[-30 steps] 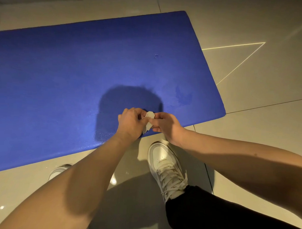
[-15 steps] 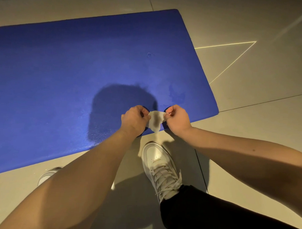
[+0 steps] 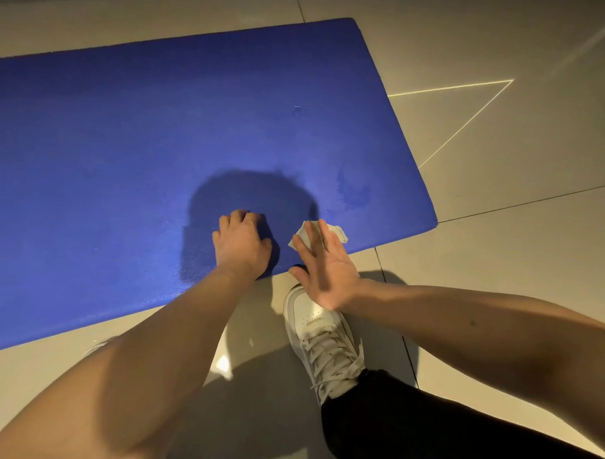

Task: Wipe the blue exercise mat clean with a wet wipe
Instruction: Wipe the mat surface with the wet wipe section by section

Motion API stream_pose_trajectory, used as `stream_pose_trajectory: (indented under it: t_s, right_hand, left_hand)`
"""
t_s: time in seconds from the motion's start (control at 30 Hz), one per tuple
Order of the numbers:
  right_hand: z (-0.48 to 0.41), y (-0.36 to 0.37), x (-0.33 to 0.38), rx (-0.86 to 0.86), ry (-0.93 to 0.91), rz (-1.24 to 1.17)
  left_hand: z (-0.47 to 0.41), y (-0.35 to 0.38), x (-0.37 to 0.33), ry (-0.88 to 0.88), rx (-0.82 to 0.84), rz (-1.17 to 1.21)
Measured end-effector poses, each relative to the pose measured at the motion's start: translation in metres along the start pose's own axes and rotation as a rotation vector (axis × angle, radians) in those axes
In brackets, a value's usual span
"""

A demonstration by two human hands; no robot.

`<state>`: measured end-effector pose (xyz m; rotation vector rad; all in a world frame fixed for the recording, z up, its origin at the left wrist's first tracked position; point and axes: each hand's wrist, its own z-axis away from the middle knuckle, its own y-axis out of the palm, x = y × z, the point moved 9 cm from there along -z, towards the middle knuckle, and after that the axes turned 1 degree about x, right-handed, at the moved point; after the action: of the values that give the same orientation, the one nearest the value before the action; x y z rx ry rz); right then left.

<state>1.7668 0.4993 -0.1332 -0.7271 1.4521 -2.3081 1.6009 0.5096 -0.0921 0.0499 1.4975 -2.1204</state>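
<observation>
r hand spread flat, fingers straight, pressing wet wipe on blue mat nr its edge. l hand fingers curled, resting on mat just beside.

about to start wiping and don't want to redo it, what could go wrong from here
The wet wipe lies bunched under the flat fingers of the right hand, not pinched, so it may slip or roll up. The small mark far up the blue mat could be missed. The left hand on the mat may cover an unwiped patch.
</observation>
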Motion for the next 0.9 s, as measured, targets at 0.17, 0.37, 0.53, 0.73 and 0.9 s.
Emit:
stream_pose_trajectory:
  t_s: [0.17,0.37,0.53,0.73,0.9]
  right_hand:
    - [0.001,0.004,-0.009,0.045,0.014,0.061]
    - [-0.001,-0.003,-0.041,0.003,0.107,0.034]
    - [-0.006,-0.009,-0.076,0.02,0.302,0.011]
    - [-0.01,-0.038,-0.01,-0.266,0.041,-0.235]
    - [-0.006,-0.026,-0.037,-0.169,0.016,-0.182]
  left_hand:
    - [-0.001,0.006,0.005,0.026,0.037,-0.142]
    - [-0.001,0.023,0.017,0.002,0.159,-0.254]
    - [-0.003,0.02,0.017,0.027,0.156,-0.297]
    - [-0.005,0.016,0.013,0.033,0.141,-0.286]
    - [-0.013,0.011,0.016,0.047,0.119,-0.263]
